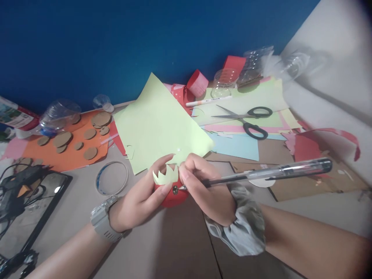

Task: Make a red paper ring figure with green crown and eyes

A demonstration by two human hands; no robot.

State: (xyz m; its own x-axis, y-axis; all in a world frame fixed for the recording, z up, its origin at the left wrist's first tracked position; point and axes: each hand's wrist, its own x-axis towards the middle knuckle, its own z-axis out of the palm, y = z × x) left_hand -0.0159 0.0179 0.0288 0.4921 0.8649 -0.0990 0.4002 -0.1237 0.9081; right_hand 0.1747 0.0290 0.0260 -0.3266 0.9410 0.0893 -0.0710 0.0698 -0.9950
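Observation:
My left hand (pixel 145 192) is wrapped round a small red round object (pixel 174 198) with a pale green zigzag-cut paper crown (pixel 167 176) at its top. A small dark round detail shows on the red surface near my left thumb. My right hand (pixel 200 186) has its fingers pressed together at the crown's right edge and also holds a clear-barrelled pen (pixel 261 173). The pen's metal tip points left, close to the dark detail; whether they touch I cannot tell. Behind both hands lies a large light green paper sheet (pixel 162 124).
Black-handled scissors (pixel 247 118) rest on coloured papers at the right. A tape roll (pixel 112 178) and cardboard discs on orange paper (pixel 78 131) are at the left. A black-edged device (pixel 43 217) stands at the lower left.

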